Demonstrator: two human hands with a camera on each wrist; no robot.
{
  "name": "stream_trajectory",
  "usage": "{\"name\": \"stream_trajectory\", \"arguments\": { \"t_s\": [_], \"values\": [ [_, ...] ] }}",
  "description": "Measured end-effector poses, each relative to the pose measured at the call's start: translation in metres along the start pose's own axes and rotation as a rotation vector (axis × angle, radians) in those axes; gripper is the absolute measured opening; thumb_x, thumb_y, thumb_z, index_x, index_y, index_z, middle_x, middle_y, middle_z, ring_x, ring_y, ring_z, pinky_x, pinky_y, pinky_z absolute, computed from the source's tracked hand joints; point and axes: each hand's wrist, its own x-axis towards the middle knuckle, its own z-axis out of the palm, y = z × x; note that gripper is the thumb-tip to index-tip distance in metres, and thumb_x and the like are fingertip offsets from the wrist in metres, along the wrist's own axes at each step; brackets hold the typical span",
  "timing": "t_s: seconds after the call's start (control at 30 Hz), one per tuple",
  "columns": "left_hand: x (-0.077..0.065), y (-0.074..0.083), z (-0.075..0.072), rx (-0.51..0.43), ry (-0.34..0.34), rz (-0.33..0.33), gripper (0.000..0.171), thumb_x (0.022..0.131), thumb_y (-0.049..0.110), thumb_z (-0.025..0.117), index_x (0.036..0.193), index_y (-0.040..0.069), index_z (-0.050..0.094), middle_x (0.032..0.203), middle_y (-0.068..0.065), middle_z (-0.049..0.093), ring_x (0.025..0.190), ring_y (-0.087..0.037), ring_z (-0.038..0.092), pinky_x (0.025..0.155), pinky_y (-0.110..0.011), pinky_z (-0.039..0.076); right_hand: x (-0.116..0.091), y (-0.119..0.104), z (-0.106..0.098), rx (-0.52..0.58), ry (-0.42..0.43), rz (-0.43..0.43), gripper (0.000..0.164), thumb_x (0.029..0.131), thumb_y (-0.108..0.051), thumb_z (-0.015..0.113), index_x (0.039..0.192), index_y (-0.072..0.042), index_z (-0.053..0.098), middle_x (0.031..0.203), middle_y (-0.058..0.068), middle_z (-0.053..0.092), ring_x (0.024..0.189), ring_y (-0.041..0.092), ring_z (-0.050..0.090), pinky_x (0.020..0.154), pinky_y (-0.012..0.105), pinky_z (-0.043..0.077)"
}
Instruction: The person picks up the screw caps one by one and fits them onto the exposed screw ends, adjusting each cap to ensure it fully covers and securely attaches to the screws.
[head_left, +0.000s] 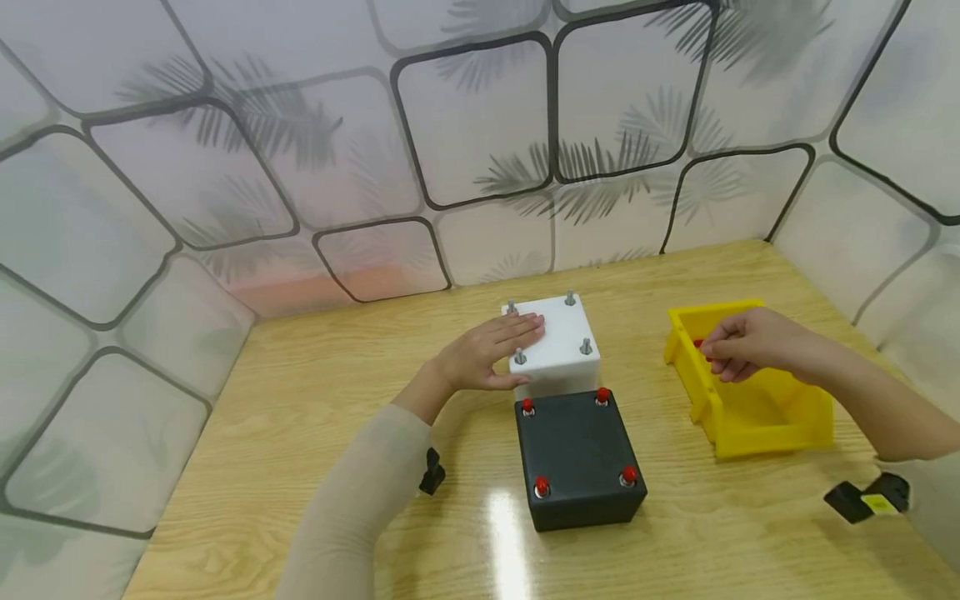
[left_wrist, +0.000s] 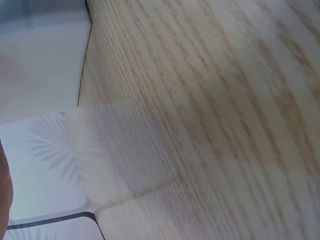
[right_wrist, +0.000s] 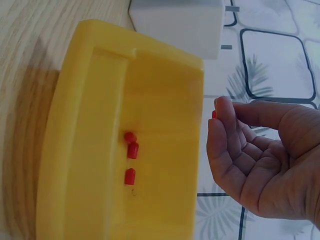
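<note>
My left hand [head_left: 487, 354] rests with straight fingers on the top of a white box [head_left: 561, 337], its thumb against the front side. Bare metal bolts [head_left: 586, 346] stick up at the box's corners. Just in front lies a black box [head_left: 577, 442] whose corner bolts carry red caps [head_left: 628, 476]. Above the yellow bin [head_left: 776, 437], my right hand [head_left: 765, 343] pinches a small red cap [right_wrist: 214, 114] between thumb and index finger; fingertips hide most of it. Three loose red caps [right_wrist: 130, 176] lie inside the bin in the right wrist view.
The wooden table [head_left: 300, 450] bears both boxes and the bin, which stands to their right. Patterned fabric walls [head_left: 480, 125] close in the back and sides. In the left wrist view, the white box's side [left_wrist: 40, 65] fills the upper left.
</note>
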Motion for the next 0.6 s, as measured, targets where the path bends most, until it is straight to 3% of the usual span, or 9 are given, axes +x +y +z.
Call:
{"name": "stream_trajectory", "arguments": {
  "t_s": [0.6],
  "values": [
    [-0.002, -0.005, -0.003, -0.009, 0.016, 0.018, 0.062, 0.093, 0.045, 0.054, 0.123, -0.009, 0.057, 0.129, -0.025, 0.056, 0.122, -0.033, 0.053, 0.106, -0.041, 0.040, 0.003, -0.034, 0.014, -0.004, -0.025, -0.066, 0.027, 0.095, -0.017, 0.057, 0.103, 0.009, 0.060, 0.079, 0.008, 0.065, 0.069, 0.018, 0.066, 0.069, 0.033, 0.059]
  ]
}}
